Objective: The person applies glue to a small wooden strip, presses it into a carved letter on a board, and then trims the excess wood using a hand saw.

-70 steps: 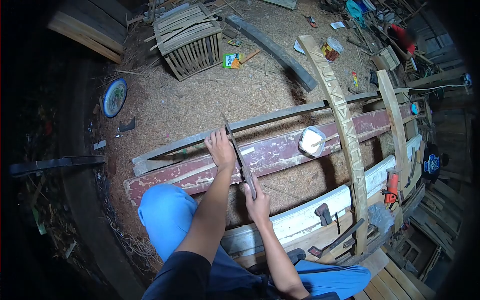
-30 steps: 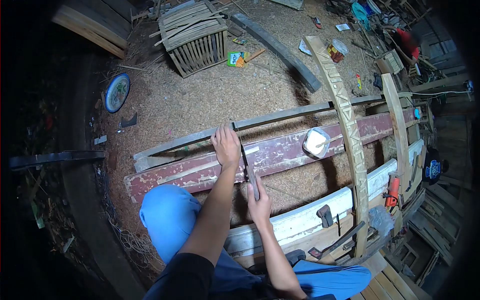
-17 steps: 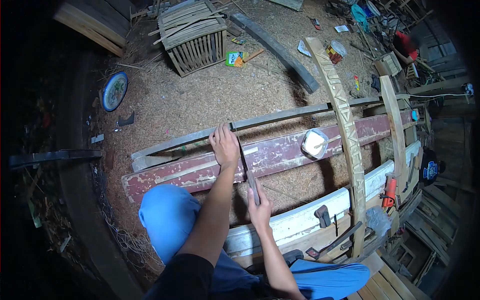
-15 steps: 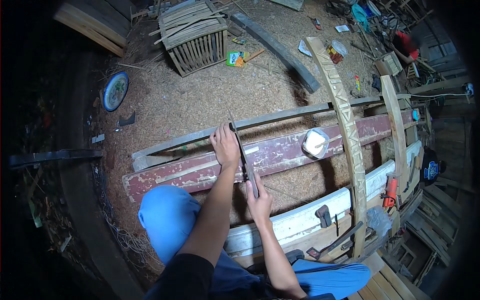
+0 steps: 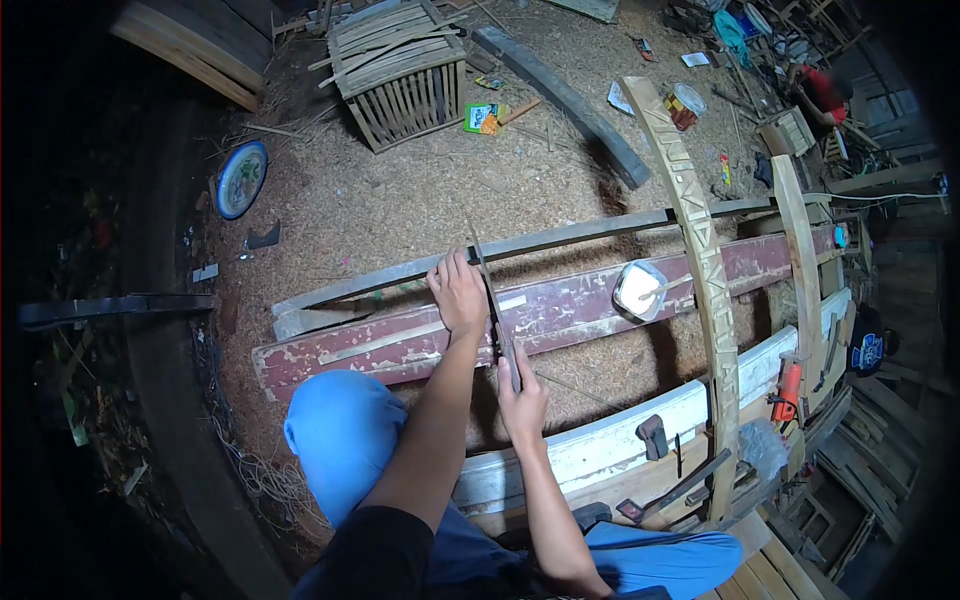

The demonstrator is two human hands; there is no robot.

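My right hand closes round the saw: dark, thin, long, tapering, slanting toward 11 o'clock across the maroon board. My left hand, at the blade's 9 o'clock, covers the grey beam; can't tell how firmly it grips.

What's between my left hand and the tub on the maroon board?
The saw blade beside your left hand, then the end of a pale strip, then flaking maroon board up to the tub, in the head view.
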